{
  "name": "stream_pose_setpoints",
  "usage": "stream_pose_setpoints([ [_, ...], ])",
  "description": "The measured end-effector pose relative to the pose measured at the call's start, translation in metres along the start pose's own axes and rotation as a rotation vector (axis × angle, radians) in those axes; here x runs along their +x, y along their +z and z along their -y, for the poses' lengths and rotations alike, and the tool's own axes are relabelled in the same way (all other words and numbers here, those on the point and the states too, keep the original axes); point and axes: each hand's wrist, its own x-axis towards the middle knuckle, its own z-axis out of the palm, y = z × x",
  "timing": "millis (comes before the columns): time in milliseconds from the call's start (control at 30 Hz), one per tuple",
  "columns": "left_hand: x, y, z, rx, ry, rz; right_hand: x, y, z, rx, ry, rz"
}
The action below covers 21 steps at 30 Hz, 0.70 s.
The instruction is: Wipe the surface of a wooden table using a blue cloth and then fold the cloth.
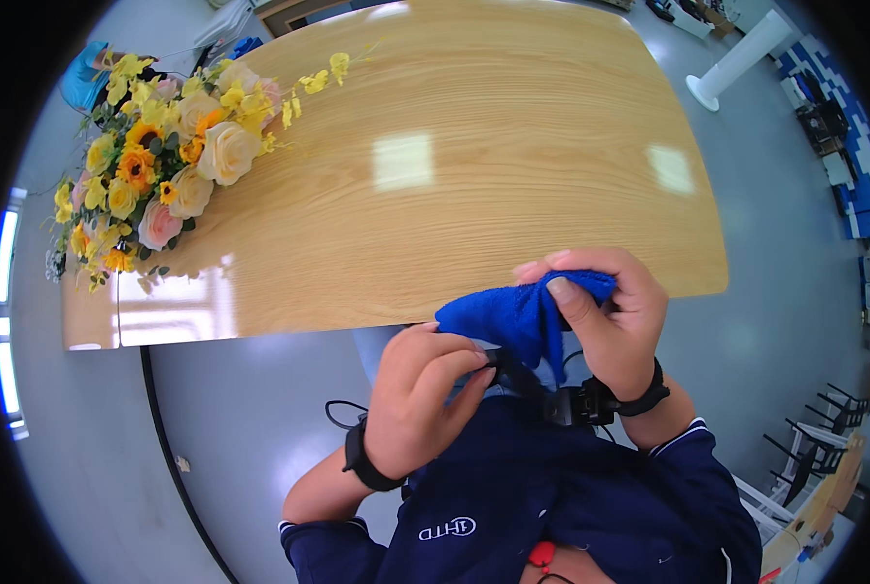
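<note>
My right hand (618, 316) is closed on a bunched blue cloth (508, 313), its thumb pressing on the folds near the table's front edge. One end of the cloth hangs down over my lap, and its left tip reaches toward my left hand (423, 394). The fingers of that left hand are pinched around a small black object (494, 358). A dark part runs from there below the cloth; its kind cannot be made out. On my right wrist sits a black strap with a box-shaped device (576, 405), and my left wrist wears a black band (365, 457).
A wooden table (474, 195) with a glossy top spreads out before me. A yellow, cream and pink flower arrangement (163, 165) stands at its left end. Beyond the right side, a white post (740, 60) rises from the grey floor. Dark chairs (813, 438) are at the lower right.
</note>
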Motion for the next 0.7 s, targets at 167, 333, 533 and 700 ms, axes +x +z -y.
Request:
stream_pose_setpoints([
  [167, -0.004, 0.032, -0.009, 0.028, 0.087, -0.077, -0.008, -0.008, -0.008, 0.149, 0.025, -0.147],
  [333, -0.004, 0.061, -0.005, 0.154, 0.115, -0.178, -0.01, -0.006, -0.006, 0.307, 0.13, -0.263],
  [533, -0.009, 0.075, 0.007, 0.253, 0.101, -0.307, -0.014, -0.007, -0.004, 0.42, 0.12, -0.319],
  [700, -0.007, 0.067, 0.004, 0.156, 0.11, -0.239, -0.016, -0.006, -0.01, 0.287, 0.041, -0.391],
])
